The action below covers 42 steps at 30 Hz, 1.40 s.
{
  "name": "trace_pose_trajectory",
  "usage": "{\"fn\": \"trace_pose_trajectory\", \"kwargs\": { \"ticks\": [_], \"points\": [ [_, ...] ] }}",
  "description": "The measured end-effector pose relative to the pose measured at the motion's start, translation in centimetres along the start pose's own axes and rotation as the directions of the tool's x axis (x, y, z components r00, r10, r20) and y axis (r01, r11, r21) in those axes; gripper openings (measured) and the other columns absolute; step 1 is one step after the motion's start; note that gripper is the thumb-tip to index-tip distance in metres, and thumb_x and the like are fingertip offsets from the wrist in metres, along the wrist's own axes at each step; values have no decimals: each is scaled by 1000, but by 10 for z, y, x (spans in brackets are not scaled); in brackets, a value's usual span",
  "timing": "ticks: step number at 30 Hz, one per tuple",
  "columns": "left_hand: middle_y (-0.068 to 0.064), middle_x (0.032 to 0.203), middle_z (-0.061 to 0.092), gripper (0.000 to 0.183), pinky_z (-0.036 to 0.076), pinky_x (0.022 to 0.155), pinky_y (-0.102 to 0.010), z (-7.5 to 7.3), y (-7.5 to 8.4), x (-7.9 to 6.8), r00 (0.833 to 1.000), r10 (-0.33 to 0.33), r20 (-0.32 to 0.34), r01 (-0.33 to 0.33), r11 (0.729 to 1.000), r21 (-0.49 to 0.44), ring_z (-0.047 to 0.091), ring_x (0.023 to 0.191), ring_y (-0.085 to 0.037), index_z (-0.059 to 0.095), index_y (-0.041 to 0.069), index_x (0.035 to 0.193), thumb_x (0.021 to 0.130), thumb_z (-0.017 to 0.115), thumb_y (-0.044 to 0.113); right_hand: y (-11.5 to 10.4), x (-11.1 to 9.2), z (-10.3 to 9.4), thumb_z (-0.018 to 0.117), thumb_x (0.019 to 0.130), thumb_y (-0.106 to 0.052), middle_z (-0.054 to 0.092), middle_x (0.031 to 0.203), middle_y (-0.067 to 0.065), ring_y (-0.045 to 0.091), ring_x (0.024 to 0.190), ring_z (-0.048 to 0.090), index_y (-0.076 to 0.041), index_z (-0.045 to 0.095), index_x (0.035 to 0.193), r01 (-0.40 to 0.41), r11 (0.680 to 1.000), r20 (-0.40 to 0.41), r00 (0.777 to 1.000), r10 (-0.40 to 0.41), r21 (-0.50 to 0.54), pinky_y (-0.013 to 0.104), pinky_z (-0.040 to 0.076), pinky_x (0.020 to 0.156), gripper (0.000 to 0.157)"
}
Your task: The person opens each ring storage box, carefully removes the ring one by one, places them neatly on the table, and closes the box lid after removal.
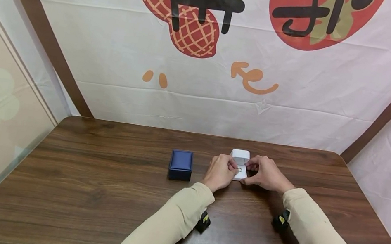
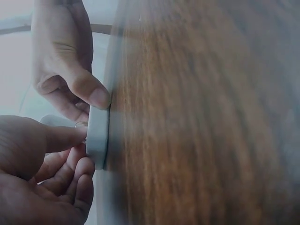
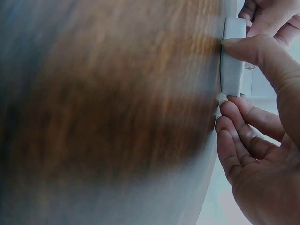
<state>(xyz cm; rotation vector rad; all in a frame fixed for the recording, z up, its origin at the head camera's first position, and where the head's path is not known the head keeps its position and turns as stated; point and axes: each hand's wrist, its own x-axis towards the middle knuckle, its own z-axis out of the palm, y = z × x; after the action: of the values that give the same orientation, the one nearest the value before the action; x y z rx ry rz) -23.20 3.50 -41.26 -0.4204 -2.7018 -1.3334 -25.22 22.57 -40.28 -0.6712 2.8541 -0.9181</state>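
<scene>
An open white ring box (image 1: 239,177) stands on the table with its lid (image 1: 240,155) raised at the back. A small ring (image 1: 239,170) shows at its white insert, standing up from it. From the left, my left hand (image 1: 219,173) pinches the ring between thumb and fingers; how deep the ring sits is hidden. My right hand (image 1: 267,173) holds the box from the right. In the right wrist view, its thumb lies on the white base (image 3: 233,75) and its fingers are bent at the side.
A closed dark blue box (image 1: 180,165) stands on the brown wooden table (image 1: 95,191), left of my hands. Behind the table's far edge hangs a white printed cloth (image 1: 197,109). Black wrist cameras (image 1: 281,220) sit under both sleeves.
</scene>
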Motion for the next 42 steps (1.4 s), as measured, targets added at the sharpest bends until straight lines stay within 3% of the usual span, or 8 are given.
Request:
{"fn": "trace_pose_trajectory", "kwargs": {
  "ticks": [22,28,33,38,42],
  "points": [
    [3,69,64,10,44,68,-23,-10,-1,-2,1000,-3,10,4,1000,-25,55,68,-8,74,8,80,87,81,8,0,1,-1,93,70,-15,67,90,5,19,83,62,1,73,99,14,1000,6,1000,-14,-8,35,52,76,39],
    [2,69,65,8,45,63,-21,-18,1,-5,999,-2,39,5,997,-72,54,65,-6,76,6,80,87,81,7,0,0,0,93,70,-17,67,88,4,17,81,61,1,73,99,20,1000,5,1000,-20,-11,34,51,75,40],
    [1,71,67,9,44,62,-21,-30,6,-7,995,-20,101,27,997,-70,55,66,-6,77,6,79,86,81,8,1,0,1,93,69,-16,66,87,3,17,81,60,0,73,98,27,1000,-3,1000,-27,-11,33,51,74,39],
    [1,75,69,9,42,59,-23,-43,14,-11,973,-67,220,72,997,-12,54,66,-11,78,6,75,83,82,7,2,0,1,93,69,-15,67,88,3,17,81,61,1,72,98,32,999,1,999,-32,-6,33,51,74,39],
    [3,66,66,11,42,55,-22,-45,18,-16,930,-97,354,87,995,46,54,60,-10,79,8,71,81,82,8,2,0,1,92,69,-14,67,89,4,18,82,62,1,72,99,22,1000,5,1000,-22,-8,34,52,75,38]
  ]
}}
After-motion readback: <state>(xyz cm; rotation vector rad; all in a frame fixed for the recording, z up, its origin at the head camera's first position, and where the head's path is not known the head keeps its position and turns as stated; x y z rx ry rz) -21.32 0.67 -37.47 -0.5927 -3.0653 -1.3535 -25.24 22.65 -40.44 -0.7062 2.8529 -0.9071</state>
